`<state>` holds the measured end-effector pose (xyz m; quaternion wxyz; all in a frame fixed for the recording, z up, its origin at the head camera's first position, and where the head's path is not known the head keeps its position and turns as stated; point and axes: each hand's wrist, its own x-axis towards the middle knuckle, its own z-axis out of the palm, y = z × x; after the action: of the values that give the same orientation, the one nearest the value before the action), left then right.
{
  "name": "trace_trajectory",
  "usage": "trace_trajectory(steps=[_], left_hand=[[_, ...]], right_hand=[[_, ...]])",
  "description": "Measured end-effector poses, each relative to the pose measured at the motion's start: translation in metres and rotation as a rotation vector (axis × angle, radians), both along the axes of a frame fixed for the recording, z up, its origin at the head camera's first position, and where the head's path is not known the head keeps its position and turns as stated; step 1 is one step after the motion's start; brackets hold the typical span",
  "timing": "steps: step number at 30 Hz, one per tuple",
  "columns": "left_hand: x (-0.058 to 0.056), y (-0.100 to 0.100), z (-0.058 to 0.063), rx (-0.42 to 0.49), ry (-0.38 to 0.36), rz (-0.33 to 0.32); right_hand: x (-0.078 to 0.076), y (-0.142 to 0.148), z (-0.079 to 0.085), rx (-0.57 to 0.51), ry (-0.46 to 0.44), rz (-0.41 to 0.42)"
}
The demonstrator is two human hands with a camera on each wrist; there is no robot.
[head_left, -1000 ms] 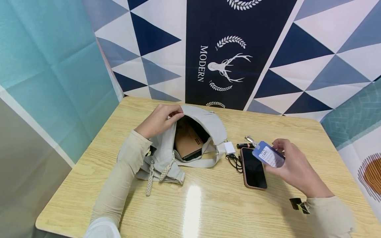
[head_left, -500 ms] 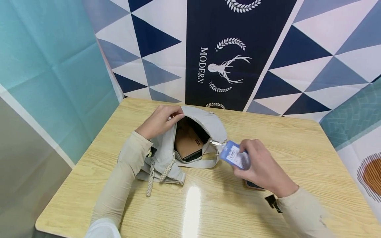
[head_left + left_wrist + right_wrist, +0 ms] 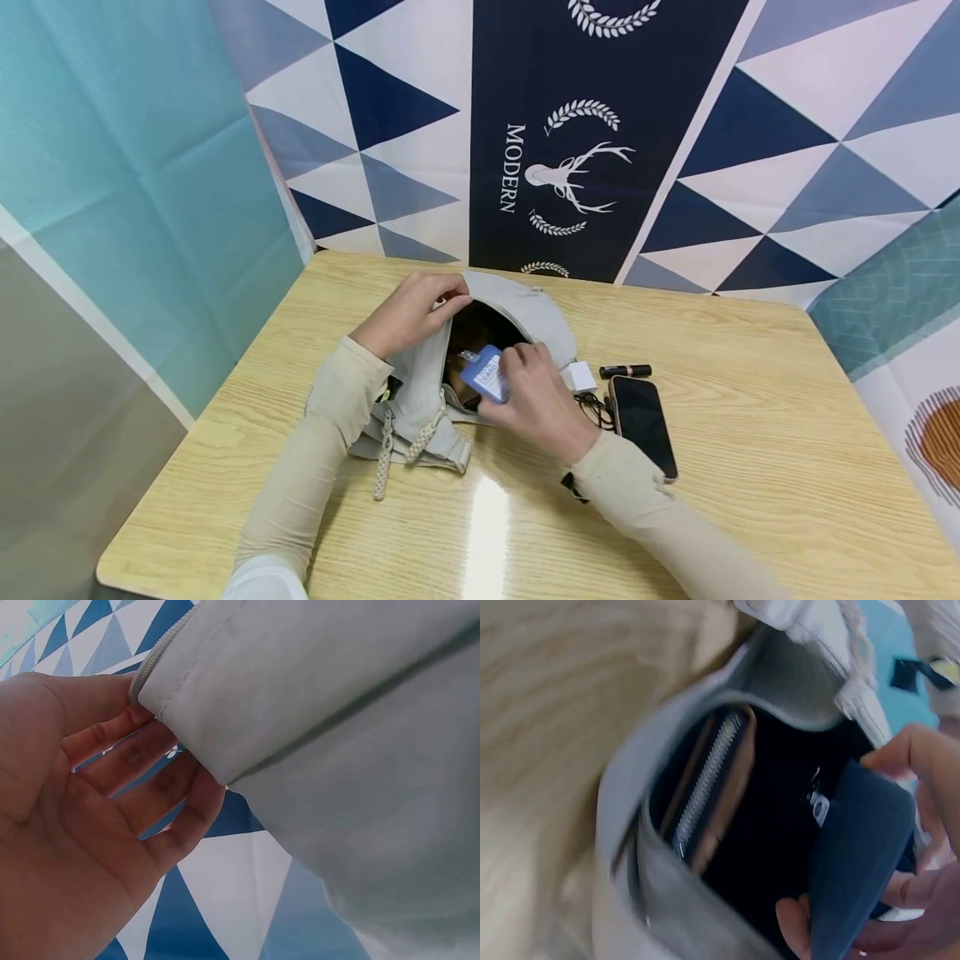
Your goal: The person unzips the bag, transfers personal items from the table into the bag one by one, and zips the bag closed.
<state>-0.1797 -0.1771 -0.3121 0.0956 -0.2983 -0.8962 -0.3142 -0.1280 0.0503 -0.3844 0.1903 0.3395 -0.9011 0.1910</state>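
Observation:
A light grey bag (image 3: 525, 302) lies on the table with its zipped mouth spread wide. My left hand (image 3: 416, 312) pinches the zipper edge of that mouth between thumb and fingers; the left wrist view shows the grey fabric (image 3: 247, 690) caught there. In my right hand (image 3: 536, 396) is a blue card holder (image 3: 486, 372) with a metal clip at its end, held by its edges over the opening. Seen from the right wrist, the card holder (image 3: 862, 855) points down into the dark inside, beside a brown zippered wallet (image 3: 712, 784).
Right of the bag lie a white charger plug (image 3: 581, 377), a coiled black cable (image 3: 594, 408), a dark lipstick-like tube (image 3: 626, 371) and a phone (image 3: 643, 421). Braided zipper pulls (image 3: 384, 458) hang at the bag's front. A patterned wall covering (image 3: 405, 200) stands behind the table.
My right hand has carried the card holder leftward from above the phone to the bag's mouth. The left hand has kept its hold on the bag's edge.

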Motion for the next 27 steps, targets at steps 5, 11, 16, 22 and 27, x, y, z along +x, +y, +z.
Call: trace_trajectory(steps=[5, 11, 16, 22, 27], left_hand=[[-0.001, 0.002, -0.003, -0.010, -0.006, 0.006], [0.000, 0.003, -0.003, -0.020, -0.005, -0.003], [0.000, 0.003, -0.002, -0.026, -0.007, -0.001], [0.001, 0.005, -0.003, -0.039, -0.021, -0.004], [0.003, 0.006, -0.003, -0.033, -0.030, 0.006]], right_hand=[[-0.008, -0.023, -0.018, 0.056, 0.064, -0.020], [-0.010, -0.030, -0.035, 0.117, 0.034, -0.051], [-0.004, -0.029, -0.038, 0.170, 0.017, -0.047], [0.025, -0.011, -0.034, 0.216, -0.015, 0.009], [0.049, 0.007, -0.030, 0.182, 0.010, 0.032]])
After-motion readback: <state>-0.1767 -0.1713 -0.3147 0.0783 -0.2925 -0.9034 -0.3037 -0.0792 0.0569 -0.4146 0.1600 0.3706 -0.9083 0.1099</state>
